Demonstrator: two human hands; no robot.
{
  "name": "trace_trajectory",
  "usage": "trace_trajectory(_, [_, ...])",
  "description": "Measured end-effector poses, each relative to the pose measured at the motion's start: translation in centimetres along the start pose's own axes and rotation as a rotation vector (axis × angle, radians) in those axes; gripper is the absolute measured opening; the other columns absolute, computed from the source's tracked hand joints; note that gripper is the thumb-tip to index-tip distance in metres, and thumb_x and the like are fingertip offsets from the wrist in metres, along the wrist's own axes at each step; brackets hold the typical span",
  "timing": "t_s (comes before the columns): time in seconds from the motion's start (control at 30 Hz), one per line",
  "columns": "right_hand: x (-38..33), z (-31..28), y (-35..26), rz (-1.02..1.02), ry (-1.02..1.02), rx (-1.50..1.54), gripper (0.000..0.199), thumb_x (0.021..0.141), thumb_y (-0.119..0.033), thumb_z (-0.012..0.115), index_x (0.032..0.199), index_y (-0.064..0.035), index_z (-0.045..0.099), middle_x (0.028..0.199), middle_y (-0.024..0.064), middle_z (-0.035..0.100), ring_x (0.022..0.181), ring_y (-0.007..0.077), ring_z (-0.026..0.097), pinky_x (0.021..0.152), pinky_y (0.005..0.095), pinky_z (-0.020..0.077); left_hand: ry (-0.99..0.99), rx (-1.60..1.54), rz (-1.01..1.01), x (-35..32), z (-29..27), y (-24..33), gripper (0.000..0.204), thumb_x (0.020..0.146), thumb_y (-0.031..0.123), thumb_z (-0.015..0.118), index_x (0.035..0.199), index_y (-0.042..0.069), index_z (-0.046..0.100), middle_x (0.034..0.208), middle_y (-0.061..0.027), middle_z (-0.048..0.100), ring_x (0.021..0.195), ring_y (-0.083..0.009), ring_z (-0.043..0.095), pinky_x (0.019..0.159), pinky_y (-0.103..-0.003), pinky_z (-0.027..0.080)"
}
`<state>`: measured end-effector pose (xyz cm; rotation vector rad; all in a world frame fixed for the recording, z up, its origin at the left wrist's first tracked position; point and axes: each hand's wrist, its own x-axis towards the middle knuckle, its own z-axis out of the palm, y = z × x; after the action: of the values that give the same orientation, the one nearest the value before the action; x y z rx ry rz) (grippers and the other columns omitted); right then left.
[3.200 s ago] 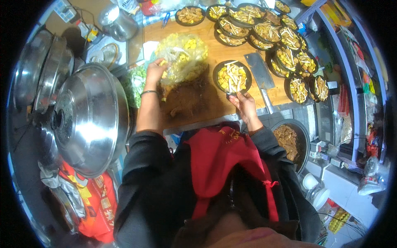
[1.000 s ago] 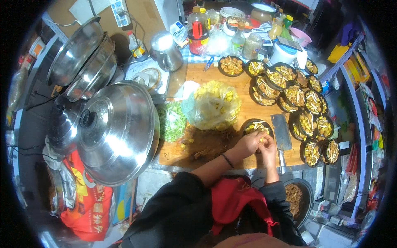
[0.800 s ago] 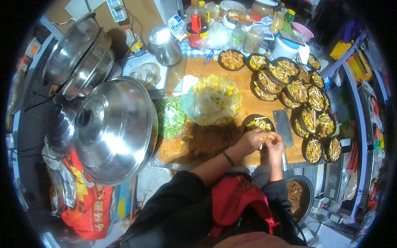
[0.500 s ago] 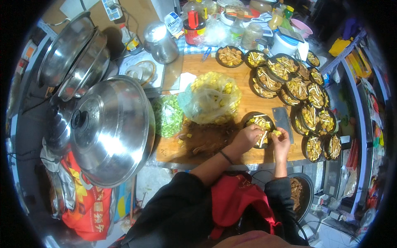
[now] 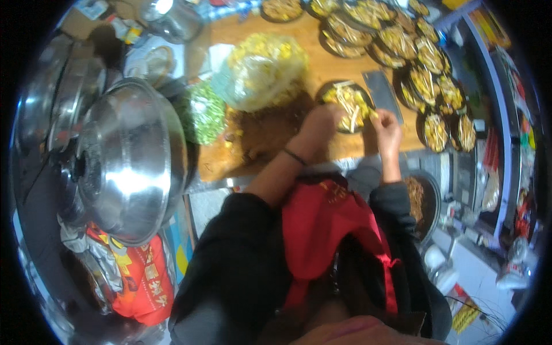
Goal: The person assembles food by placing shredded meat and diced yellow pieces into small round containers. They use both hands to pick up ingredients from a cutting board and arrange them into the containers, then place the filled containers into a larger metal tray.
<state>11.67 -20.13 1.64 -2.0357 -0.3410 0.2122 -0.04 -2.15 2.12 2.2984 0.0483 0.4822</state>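
Observation:
A black bowl (image 5: 372,102) sits near the front edge of the wooden board (image 5: 230,161), holding yellow chunks topped with pale strips (image 5: 348,103). At its left rim is my left hand (image 5: 323,125), its fingers smeared by motion. My right hand (image 5: 388,129) is at the right rim, fingertips pinched around what looks like a small yellow chunk (image 5: 374,115). Behind and left of the bowl lies a clear plastic bag (image 5: 267,72) full of yellow chunks. Beside that is a bag of chopped green vegetable (image 5: 204,112). A dark flat blade, apparently a cleaver (image 5: 382,95), lies right of the bowl.
Many filled black bowls (image 5: 425,83) crowd the board's right side, some stacked. A large steel lid (image 5: 129,155) and steel basins (image 5: 43,98) take up the left. Below the board's right edge stands a dark tub of brown food (image 5: 422,201). A red bag (image 5: 144,287) is at lower left.
The view has tilted down, so the board appears higher. My hands have drawn apart from above the bowl's middle to its left and right rims.

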Motion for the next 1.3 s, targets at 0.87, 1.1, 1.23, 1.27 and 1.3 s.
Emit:
trace_trajectory(0.87, [-0.5, 2.6, -7.2, -0.324, -0.239, -0.5, 0.039, 0.077, -0.013, 0.065, 0.114, -0.007, 0.057, 0.106, 0.0181, 0.058, 0.091, 0.0354, 0.059, 0.079, 0.0398, 0.0483, 0.027, 0.113, -0.028, 1.2, -0.8, -0.3, 0.015, 0.076, 0.017, 0.063, 0.087, 0.008, 0.064, 0.093, -0.0109, 0.061, 0.087, -0.0303, 0.057, 0.077, -0.04, 0.046])
trace_trajectory(1.1, [0.3, 2.8, -6.6, -0.296, -0.328, -0.455, 0.024, 0.076, -0.012, 0.065, 0.098, -0.0059, 0.06, 0.096, 0.0159, 0.059, 0.085, 0.0349, 0.059, 0.075, 0.0403, 0.0482, 0.142, 0.163, -0.032, 2.0, -0.8, 0.4, 0.023, 0.071, 0.015, 0.064, 0.092, 0.006, 0.062, 0.089, -0.0134, 0.057, 0.082, -0.032, 0.057, 0.072, -0.04, 0.048])
trace_trajectory(1.23, [0.0, 2.5, -6.5, -0.277, -0.259, -0.34, 0.015, 0.077, -0.01, 0.065, 0.09, -0.0045, 0.062, 0.091, 0.0154, 0.06, 0.083, 0.0333, 0.06, 0.073, 0.0376, 0.0482, 0.111, 0.206, -0.049, 2.9, -1.0, 0.5, 0.022, 0.069, 0.014, 0.065, 0.089, 0.005, 0.06, 0.088, -0.0136, 0.055, 0.08, -0.0327, 0.057, 0.069, -0.041, 0.049])
trace_trajectory(1.27, [0.0, 2.4, -6.4, -0.289, -0.229, -0.304, 0.013, 0.077, -0.009, 0.065, 0.089, -0.0042, 0.063, 0.09, 0.0155, 0.061, 0.083, 0.0325, 0.06, 0.073, 0.0366, 0.0483, 0.115, 0.206, -0.064, 2.9, -1.1, 0.5, 0.021, 0.069, 0.013, 0.065, 0.088, 0.005, 0.059, 0.088, -0.0137, 0.055, 0.08, -0.0328, 0.057, 0.068, -0.041, 0.049])
trace_trajectory(1.3, [0.1, 2.4, -6.3, -0.246, -0.212, -0.292, 0.013, 0.078, -0.009, 0.064, 0.09, -0.0038, 0.063, 0.089, 0.0145, 0.062, 0.08, 0.0287, 0.061, 0.072, 0.0343, 0.0482, 0.136, 0.186, -0.081, 2.9, -1.1, 0.6, 0.021, 0.07, 0.013, 0.065, 0.087, 0.005, 0.059, 0.088, -0.0136, 0.055, 0.08, -0.0327, 0.057, 0.068, -0.041, 0.049])
